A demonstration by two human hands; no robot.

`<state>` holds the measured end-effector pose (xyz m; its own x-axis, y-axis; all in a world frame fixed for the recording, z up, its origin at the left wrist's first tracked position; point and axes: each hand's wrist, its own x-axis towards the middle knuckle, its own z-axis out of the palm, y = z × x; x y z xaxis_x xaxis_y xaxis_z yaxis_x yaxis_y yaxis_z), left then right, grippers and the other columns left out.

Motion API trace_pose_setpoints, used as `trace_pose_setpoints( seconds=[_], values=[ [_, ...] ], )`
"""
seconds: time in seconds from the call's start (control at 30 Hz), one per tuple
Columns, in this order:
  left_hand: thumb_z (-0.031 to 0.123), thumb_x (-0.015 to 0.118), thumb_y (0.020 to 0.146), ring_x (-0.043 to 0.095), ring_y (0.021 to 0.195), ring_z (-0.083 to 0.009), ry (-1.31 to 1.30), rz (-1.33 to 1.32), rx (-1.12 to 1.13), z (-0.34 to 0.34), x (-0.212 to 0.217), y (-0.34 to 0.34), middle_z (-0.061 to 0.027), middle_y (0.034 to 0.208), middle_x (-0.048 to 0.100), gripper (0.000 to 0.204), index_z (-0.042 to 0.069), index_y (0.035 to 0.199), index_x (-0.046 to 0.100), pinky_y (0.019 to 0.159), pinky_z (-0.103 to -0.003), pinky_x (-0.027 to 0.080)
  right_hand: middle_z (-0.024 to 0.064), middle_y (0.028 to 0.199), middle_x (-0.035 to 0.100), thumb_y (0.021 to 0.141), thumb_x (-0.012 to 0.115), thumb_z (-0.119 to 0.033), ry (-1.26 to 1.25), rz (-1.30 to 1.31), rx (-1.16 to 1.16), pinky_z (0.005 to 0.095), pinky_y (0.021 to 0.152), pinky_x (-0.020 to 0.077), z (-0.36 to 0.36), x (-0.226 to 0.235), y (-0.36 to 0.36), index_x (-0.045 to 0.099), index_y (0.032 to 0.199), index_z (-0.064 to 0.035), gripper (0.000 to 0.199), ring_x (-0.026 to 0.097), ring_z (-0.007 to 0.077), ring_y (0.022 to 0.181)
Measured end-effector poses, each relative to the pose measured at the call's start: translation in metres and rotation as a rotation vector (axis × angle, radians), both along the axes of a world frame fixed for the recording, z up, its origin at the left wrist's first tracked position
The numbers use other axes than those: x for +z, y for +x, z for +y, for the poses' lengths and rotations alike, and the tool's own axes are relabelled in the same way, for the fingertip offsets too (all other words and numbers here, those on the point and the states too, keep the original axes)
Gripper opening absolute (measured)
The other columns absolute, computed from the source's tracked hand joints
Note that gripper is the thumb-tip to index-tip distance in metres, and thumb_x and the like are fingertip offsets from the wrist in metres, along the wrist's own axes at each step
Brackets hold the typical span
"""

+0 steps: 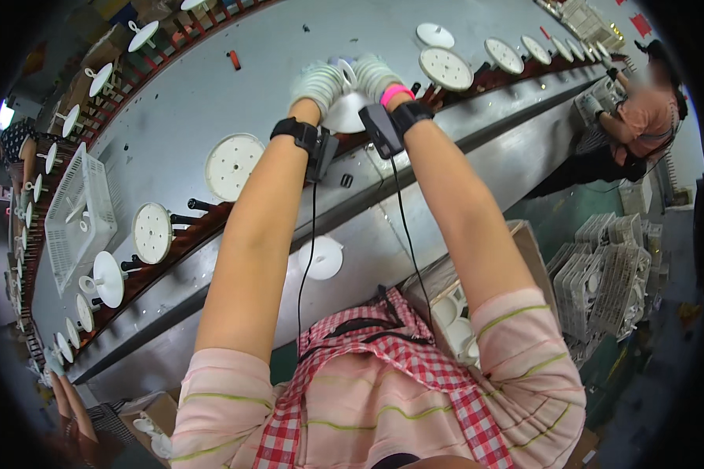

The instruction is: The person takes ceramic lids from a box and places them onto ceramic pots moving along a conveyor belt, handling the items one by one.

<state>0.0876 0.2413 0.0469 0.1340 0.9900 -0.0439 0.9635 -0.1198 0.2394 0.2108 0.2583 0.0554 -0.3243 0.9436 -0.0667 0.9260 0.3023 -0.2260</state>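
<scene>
The grey table (180, 109) is carrying a white basket (100, 187) at left. By the table's near edge, a white disc (346, 119) is showing between the gloved left hand (318, 83) and right hand (376, 76), which are flanking a small ring (351, 76); whether fingers are gripping it, I cannot tell.

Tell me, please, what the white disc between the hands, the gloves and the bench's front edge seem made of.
White disc: probably plastic, smooth and evenly white, though painted metal is possible. Gloves: likely knitted fabric, matte, with ribbed bands. Bench's front edge: apparently bare metal, satin, showing streaky reflections.
</scene>
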Motion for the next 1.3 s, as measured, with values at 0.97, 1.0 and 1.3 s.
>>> trace_pose_setpoints(
  seconds=[0.97, 1.0, 1.3],
  values=[
    [0.014, 0.054, 0.085, 0.058, 0.092, -0.0308, -0.09, -0.394, -0.361, -0.253, -0.131, 0.004, -0.0192, 0.11, 0.055, 0.032, 0.001, 0.114, 0.052, 0.081, -0.038, 0.047, 0.0201, 0.127, 0.044, 0.075, 0.061, -0.038, -0.308, 0.056, -1.532, 0.044, 0.094, 0.0409, -0.475, -0.283, 0.441, 0.042, 0.128, -0.0091, 0.063, 0.047, 0.0388, 0.114],
    [0.013, 0.053, 0.085, 0.058, 0.09, -0.0306, -0.126, -0.399, -0.363, -0.252, -0.128, 0.005, -0.0188, 0.109, 0.056, 0.031, 0.001, 0.113, 0.052, 0.08, -0.038, 0.047, 0.0202, 0.129, 0.043, 0.075, 0.061, -0.04, -0.42, 0.037, -1.553, 0.0439, 0.094, 0.0411, -0.471, -0.286, 0.444, 0.041, 0.13, -0.0102, 0.065, 0.046, 0.0391, 0.116],
    [0.014, 0.055, 0.084, 0.06, 0.09, -0.034, -0.155, -0.343, -0.29, -0.26, -0.122, -0.017, -0.0176, 0.1, 0.061, 0.023, 0.005, 0.105, 0.059, 0.079, -0.04, 0.048, 0.0232, 0.122, 0.051, 0.071, 0.061, -0.038, -0.311, 0.012, -1.537, 0.0436, 0.095, 0.0394, -0.489, -0.275, 0.458, 0.05, 0.122, -0.0036, 0.062, 0.047, 0.0363, 0.116]
  ],
)
